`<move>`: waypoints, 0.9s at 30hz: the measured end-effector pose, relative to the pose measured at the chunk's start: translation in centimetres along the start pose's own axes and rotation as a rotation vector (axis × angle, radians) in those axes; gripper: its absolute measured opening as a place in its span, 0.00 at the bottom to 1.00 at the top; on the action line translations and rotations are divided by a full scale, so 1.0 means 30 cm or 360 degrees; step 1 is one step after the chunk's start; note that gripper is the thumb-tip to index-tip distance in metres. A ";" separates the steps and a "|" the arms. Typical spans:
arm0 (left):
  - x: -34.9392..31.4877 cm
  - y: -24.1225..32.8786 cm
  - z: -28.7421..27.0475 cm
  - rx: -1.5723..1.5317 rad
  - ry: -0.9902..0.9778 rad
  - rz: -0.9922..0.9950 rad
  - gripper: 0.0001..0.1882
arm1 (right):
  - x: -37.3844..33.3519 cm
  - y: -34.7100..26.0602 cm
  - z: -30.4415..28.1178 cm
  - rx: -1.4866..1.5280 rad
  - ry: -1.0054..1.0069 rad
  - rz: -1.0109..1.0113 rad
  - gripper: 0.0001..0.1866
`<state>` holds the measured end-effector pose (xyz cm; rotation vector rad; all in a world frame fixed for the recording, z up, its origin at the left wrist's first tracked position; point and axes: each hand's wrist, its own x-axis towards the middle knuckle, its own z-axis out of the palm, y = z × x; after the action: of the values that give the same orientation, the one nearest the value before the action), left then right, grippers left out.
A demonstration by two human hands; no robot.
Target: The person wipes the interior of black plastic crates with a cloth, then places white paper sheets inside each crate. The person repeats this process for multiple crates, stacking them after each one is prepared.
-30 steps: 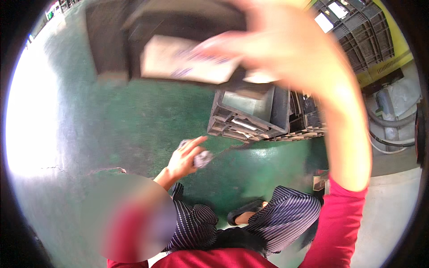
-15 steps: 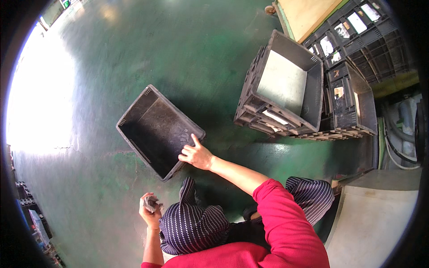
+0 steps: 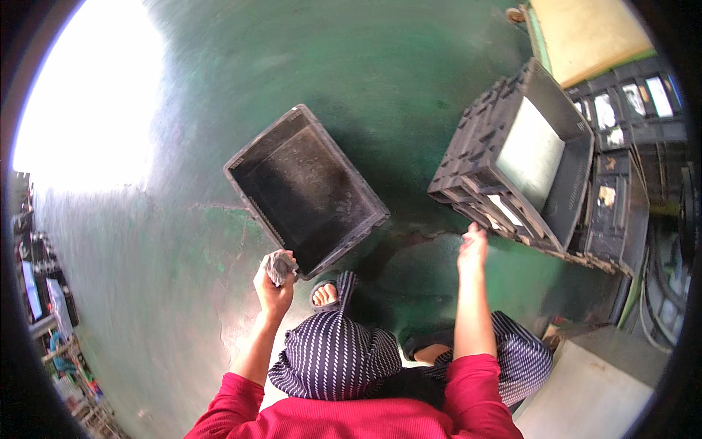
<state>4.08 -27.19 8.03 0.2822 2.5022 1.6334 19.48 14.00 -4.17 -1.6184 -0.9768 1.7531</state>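
Note:
A black plastic crate point(image 3: 307, 183) lies on the floor in front of me, its open top facing up and nothing visible inside. At its near left corner is my left hand point(image 3: 272, 293), closed around a crumpled grey rag point(image 3: 280, 268). Whether the rag touches the crate's rim cannot be told. My right hand point(image 3: 472, 252) is off that crate, its fingers curled together with nothing seen in them. It is nearest to the lower edge of a stack of black crates point(image 3: 468, 146) on the right; contact there is unclear.
A pale sheet point(image 3: 530, 154) lines the top crate of the stack. More black crates point(image 3: 614, 205) stand beside and behind it. A light-coloured box point(image 3: 585, 388) is by my right leg. Cluttered goods point(image 3: 62, 351) line the far left. Green floor point(image 3: 365, 58) stretches ahead.
My right hand has let go of the crate's near right side and moved right, toward the stack. My left hand has risen with the rag to the crate's near corner. The view has shifted.

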 end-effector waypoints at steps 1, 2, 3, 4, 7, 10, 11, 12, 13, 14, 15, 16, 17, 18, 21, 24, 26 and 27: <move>0.000 -0.005 0.000 -0.0020 0.0022 -0.0011 0.13 | 0.061 -0.064 0.013 -0.0060 0.0031 0.0064 0.07; -0.008 -0.026 -0.016 -0.0063 0.0046 -0.0092 0.14 | 0.090 -0.111 0.027 0.0067 -0.0097 0.0292 0.11; -0.020 -0.051 -0.032 -0.0115 0.0050 -0.0178 0.15 | 0.106 -0.146 0.051 0.0022 -0.0168 0.0245 0.14; -0.023 -0.066 -0.034 -0.0185 0.0060 -0.0249 0.16 | 0.153 -0.163 0.072 -0.0025 -0.0154 0.0213 0.21; -0.009 -0.055 -0.037 -0.0419 0.0223 -0.0445 0.16 | 0.245 -0.221 0.217 0.0298 -0.0350 -0.0092 0.22; -0.026 -0.073 -0.087 -0.0515 0.0421 -0.0684 0.17 | 0.055 -0.155 0.431 -0.0840 -0.0989 -0.0338 0.24; -0.025 -0.075 -0.084 -0.0551 0.0480 -0.0778 0.17 | -0.019 -0.093 0.497 -0.1079 -0.1064 -0.0594 0.17; -0.028 -0.082 -0.080 -0.0590 0.0539 -0.0877 0.17 | -0.065 -0.014 0.527 -0.1274 -0.1169 -0.0845 0.20; -0.033 -0.117 -0.088 -0.0515 0.0540 -0.1020 0.16 | -0.150 0.034 0.570 -0.1603 -0.1159 -0.0915 0.22; -0.035 -0.138 -0.078 -0.0359 0.0453 -0.1033 0.16 | -0.224 0.062 0.587 -0.1942 -0.1133 -0.0987 0.23; -0.032 -0.147 -0.076 -0.0190 0.0361 -0.1052 0.16 | -0.287 0.068 0.584 -0.2090 -0.1076 -0.1153 0.24; -0.026 -0.158 -0.070 -0.0025 0.0264 -0.1064 0.16 | -0.327 0.068 0.570 -0.2231 -0.1008 -0.1327 0.25; -0.018 -0.171 -0.063 0.0037 0.0146 -0.1098 0.16 | -0.335 0.076 0.550 -0.2229 -0.1001 -0.1424 0.25; -0.004 -0.188 -0.046 0.0023 0.0063 -0.1038 0.17 | -0.342 0.074 0.521 -0.2377 -0.0988 -0.1368 0.24; 0.059 -0.181 0.006 0.0197 -0.0021 -0.0759 0.18 | -0.436 0.033 0.414 -0.2777 -0.0930 -0.1160 0.25; 0.159 -0.082 0.058 -0.0003 -0.0073 -0.0432 0.19 | -0.462 -0.003 0.232 -0.3128 -0.0951 -0.0779 0.25; 0.203 0.020 0.086 -0.0641 -0.0206 -0.0484 0.20 | -0.521 -0.107 0.186 -0.3247 -0.1307 -0.0675 0.23; 0.216 0.080 0.095 -0.0928 -0.0287 -0.0625 0.20 | -0.540 -0.138 0.194 -0.3138 -0.1352 -0.0806 0.20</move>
<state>-1.40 -22.20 9.00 -0.1188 1.7102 1.9488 15.32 2.61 8.72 -0.7994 -3.7126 0.6341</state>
